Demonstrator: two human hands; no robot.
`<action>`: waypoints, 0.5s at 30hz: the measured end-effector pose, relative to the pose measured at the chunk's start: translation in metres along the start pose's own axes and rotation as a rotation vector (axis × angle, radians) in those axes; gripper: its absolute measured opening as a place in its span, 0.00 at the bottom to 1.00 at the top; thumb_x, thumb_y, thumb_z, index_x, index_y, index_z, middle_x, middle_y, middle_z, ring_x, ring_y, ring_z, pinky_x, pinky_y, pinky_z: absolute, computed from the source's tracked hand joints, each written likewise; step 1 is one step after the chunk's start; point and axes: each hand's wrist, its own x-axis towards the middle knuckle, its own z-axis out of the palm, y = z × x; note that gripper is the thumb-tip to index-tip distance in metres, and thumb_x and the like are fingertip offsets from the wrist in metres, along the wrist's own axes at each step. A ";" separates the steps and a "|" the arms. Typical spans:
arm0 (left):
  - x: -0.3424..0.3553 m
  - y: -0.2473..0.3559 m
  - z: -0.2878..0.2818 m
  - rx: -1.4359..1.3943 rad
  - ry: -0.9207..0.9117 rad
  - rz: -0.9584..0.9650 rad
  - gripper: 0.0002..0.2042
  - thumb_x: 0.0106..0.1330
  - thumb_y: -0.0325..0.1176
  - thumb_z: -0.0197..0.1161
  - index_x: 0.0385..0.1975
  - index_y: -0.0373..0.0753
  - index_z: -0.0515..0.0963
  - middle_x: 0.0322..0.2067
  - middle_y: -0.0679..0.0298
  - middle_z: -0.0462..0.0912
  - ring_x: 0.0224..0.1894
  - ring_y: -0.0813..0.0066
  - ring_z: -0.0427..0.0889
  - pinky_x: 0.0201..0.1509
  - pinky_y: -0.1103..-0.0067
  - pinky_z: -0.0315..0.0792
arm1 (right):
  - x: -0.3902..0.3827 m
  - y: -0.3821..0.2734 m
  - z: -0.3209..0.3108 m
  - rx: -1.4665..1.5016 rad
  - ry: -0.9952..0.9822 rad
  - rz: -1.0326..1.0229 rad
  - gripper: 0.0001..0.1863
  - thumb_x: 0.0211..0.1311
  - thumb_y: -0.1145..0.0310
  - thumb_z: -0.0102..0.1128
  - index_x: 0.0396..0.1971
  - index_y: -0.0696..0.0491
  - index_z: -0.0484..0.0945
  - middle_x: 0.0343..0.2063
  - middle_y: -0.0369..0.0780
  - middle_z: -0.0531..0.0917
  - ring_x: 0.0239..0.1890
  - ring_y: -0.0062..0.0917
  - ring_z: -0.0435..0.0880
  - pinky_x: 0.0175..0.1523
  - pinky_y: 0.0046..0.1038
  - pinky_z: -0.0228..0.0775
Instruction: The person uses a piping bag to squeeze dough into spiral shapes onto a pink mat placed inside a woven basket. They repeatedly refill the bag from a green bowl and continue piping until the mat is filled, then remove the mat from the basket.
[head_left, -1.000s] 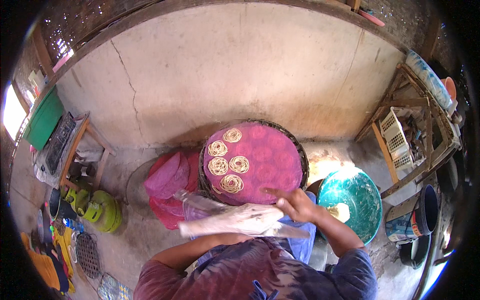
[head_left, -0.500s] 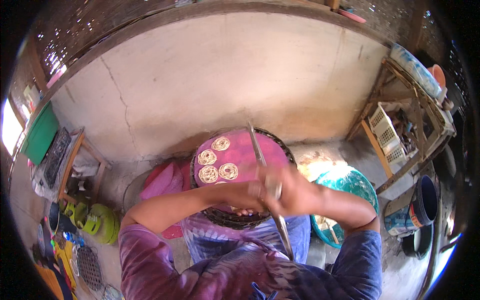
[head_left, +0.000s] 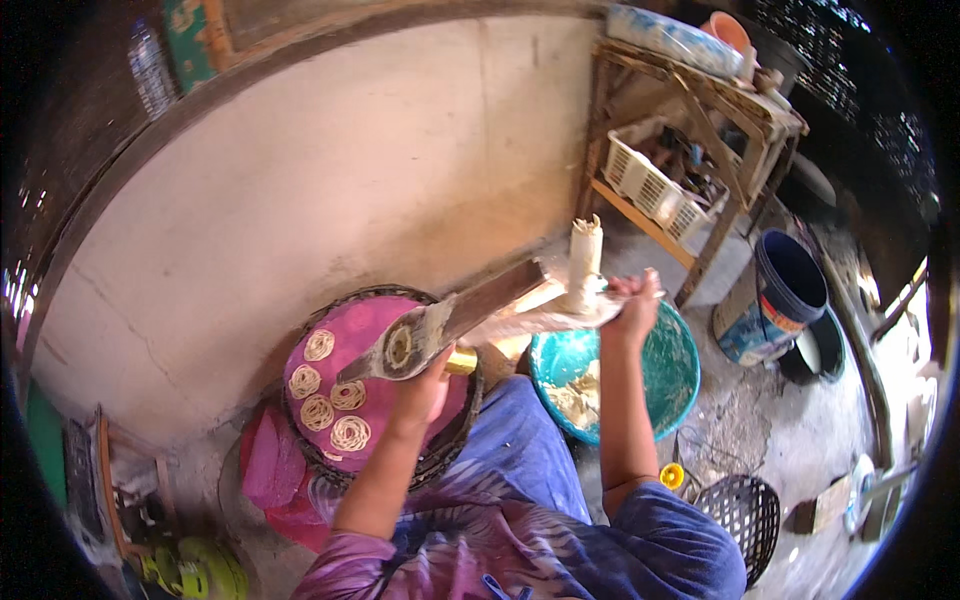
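Note:
A hand-held wooden noodle press is spread apart over my lap. My left hand (head_left: 430, 395) is closed around its lower board (head_left: 490, 302), just by a yellow metal cylinder (head_left: 461, 361) under the board. This board has a round, dough-smeared opening (head_left: 400, 347). My right hand (head_left: 636, 305) grips the end of the other arm (head_left: 535, 322), from which a dough-coated plunger (head_left: 585, 262) sticks up. At left, several coiled noodle nests (head_left: 350, 433) lie on pink cloth (head_left: 395, 408) over a round woven tray (head_left: 470, 412). Pale dough (head_left: 582, 397) sits in a teal basin (head_left: 690, 395) beneath my right forearm.
A wooden rack (head_left: 775, 112) with a white plastic crate (head_left: 640, 175) stands against the wall at far right. A dark-rimmed bucket (head_left: 755, 310) is on the floor below it. Near my right elbow is a black woven basket (head_left: 740, 515). Green gas cylinders (head_left: 205, 570) stand at lower left.
My hands were together on the closed press over the tray. They have moved apart, the press has opened, and my right hand is now above the basin. The view has turned right.

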 end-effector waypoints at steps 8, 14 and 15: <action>0.029 -0.029 0.012 0.866 -0.075 0.313 0.16 0.63 0.23 0.62 0.52 0.33 0.76 0.54 0.54 0.77 0.56 0.59 0.75 0.65 0.68 0.63 | -0.015 -0.034 -0.157 -2.279 -0.751 0.421 0.23 0.67 0.48 0.50 0.47 0.52 0.82 0.48 0.47 0.83 0.53 0.43 0.80 0.53 0.38 0.70; 0.016 -0.068 0.050 1.130 -0.273 0.222 0.19 0.57 0.28 0.70 0.48 0.35 0.77 0.48 0.59 0.79 0.51 0.66 0.77 0.60 0.68 0.66 | -0.019 -0.056 -0.214 -2.783 -0.921 0.466 0.13 0.59 0.66 0.53 0.40 0.51 0.84 0.47 0.46 0.83 0.41 0.41 0.86 0.44 0.38 0.78; 0.014 -0.074 0.054 1.190 -0.315 0.243 0.19 0.55 0.31 0.72 0.46 0.36 0.76 0.45 0.58 0.79 0.49 0.62 0.77 0.59 0.67 0.66 | -0.013 -0.059 -0.207 -2.817 -1.053 0.369 0.12 0.59 0.67 0.54 0.37 0.51 0.84 0.46 0.46 0.84 0.40 0.39 0.86 0.43 0.38 0.78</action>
